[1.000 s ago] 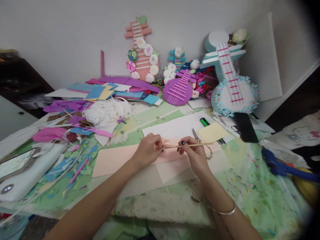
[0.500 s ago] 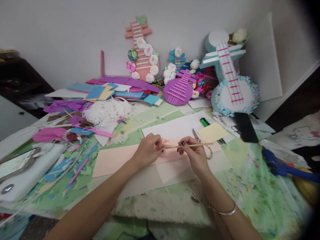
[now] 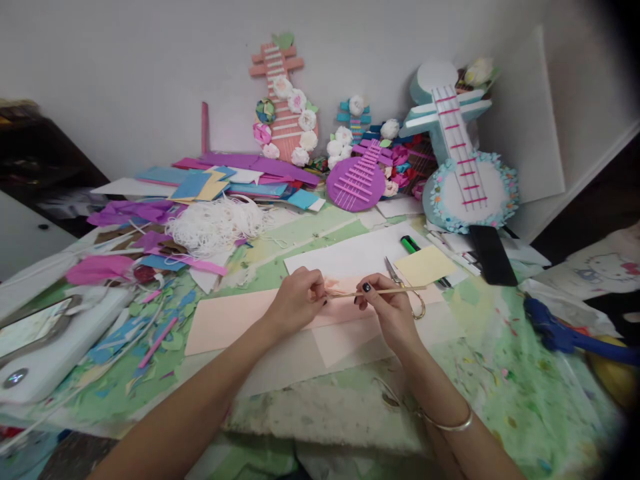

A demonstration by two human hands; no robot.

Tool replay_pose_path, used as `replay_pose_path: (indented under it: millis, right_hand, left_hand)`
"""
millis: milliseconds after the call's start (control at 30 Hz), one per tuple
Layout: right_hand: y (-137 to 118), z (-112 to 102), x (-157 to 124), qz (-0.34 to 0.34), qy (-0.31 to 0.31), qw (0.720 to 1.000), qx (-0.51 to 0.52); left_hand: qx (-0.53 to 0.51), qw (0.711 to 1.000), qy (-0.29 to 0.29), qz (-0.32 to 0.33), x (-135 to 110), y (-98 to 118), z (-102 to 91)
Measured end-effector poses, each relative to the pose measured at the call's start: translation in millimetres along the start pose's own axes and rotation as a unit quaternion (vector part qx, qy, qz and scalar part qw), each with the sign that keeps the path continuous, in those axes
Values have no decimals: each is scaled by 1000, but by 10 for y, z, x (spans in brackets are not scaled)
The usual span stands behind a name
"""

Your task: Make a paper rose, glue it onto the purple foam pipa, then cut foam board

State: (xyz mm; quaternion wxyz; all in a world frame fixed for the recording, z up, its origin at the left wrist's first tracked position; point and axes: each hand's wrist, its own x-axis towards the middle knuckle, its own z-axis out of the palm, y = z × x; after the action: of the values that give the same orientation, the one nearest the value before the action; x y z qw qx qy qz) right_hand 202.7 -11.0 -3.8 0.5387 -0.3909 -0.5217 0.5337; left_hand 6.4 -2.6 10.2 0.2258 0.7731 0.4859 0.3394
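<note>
Over the peach paper sheets (image 3: 225, 323), both hands meet at a thin wooden stick (image 3: 413, 289), held nearly level. My right hand (image 3: 395, 317) pinches the stick along its middle, and its free end points right. At the stick's left end, my left hand (image 3: 295, 300) is closed with fingertips on a small crumpled piece of peach paper (image 3: 340, 287). Exactly how that paper sits on the stick is hidden by the fingers. Just beyond my right hand lie scissors (image 3: 391, 268), partly covered by a pale yellow paper (image 3: 427, 265).
Left of the hands are a tangle of white string (image 3: 215, 223), coloured paper scraps and a phone (image 3: 35, 327). Decorated lute-shaped crafts (image 3: 356, 177) lean at the back wall. On the right are a green cutter (image 3: 410, 244), a black phone (image 3: 493, 255) and a blue glue gun (image 3: 555, 327).
</note>
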Motion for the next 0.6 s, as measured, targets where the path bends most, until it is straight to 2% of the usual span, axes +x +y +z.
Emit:
replay_pose_path:
  millis: [267, 467, 600]
  right_hand:
    - [-1, -7, 0, 3, 2, 1000, 10]
    - [6, -36, 4, -4, 39, 999, 26]
    - [4, -37, 0, 5, 41, 997, 58]
  left_hand:
    - [0, 1000, 7, 7, -3, -17, 2]
    - [-15, 1000, 16, 20, 1, 7, -14]
    - [-23, 999, 27, 38, 4, 32, -25]
